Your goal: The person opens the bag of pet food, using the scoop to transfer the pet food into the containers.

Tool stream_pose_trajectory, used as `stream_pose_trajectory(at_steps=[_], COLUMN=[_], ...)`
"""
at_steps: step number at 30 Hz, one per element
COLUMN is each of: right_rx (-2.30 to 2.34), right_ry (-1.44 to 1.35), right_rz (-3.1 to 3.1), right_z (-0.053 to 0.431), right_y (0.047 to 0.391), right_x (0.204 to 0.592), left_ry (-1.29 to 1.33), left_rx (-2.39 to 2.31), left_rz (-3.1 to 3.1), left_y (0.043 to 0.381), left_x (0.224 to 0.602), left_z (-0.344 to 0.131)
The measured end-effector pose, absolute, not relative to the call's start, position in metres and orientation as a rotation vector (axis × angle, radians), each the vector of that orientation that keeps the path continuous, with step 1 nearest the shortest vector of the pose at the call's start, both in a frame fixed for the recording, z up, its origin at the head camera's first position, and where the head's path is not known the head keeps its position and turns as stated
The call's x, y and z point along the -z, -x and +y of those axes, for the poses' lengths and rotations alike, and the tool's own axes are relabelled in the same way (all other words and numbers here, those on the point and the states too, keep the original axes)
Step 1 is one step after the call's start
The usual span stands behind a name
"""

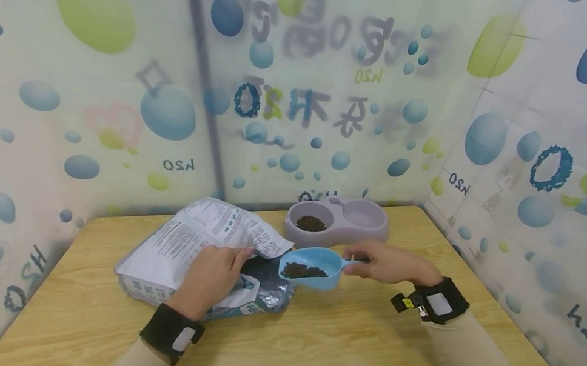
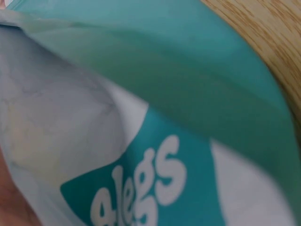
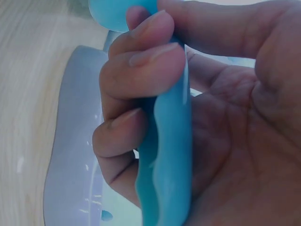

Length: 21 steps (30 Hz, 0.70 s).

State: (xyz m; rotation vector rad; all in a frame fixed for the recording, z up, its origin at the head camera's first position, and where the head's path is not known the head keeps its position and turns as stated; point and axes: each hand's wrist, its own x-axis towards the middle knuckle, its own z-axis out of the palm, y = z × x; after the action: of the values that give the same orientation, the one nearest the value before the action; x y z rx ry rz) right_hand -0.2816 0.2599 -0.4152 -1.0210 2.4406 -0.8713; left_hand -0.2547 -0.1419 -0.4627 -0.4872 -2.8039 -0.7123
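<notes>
My right hand [image 1: 385, 260] grips the handle [image 3: 171, 141] of a light blue scoop [image 1: 330, 258], its fingers curled round it in the right wrist view. Brown kibble [image 1: 304, 270] lies in the scoop's bowl, which is beside the mouth of a pet food bag [image 1: 169, 247]. That bag lies on its side, white with teal panels, and its silvery inside shows at the mouth. With my left hand [image 1: 209, 282] I pinch the upper edge of the bag's opening. The left wrist view is filled by the teal and white bag wall [image 2: 188, 94], and little of the hand shows there.
Behind the scoop stands a greyish-purple double pet bowl [image 1: 338, 235]. Its left basin holds some kibble [image 1: 311, 223]; the right basin shows none. The wooden table [image 1: 314, 351] meets patterned curtains [image 1: 291, 165] at the back and sides.
</notes>
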Motion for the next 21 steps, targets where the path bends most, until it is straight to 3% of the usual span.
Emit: stream_pose_trajectory(at_steps=[21], right_rx=[0.958], right_ry=[0.935], right_rz=[2.536], right_z=[0.292], right_y=[0.285], right_x=[0.398], left_ry=[0.498], left_rx=[0.680], left_rz=[-2.792], left_y=[0.254], left_x=[0.463], left_z=[-0.141])
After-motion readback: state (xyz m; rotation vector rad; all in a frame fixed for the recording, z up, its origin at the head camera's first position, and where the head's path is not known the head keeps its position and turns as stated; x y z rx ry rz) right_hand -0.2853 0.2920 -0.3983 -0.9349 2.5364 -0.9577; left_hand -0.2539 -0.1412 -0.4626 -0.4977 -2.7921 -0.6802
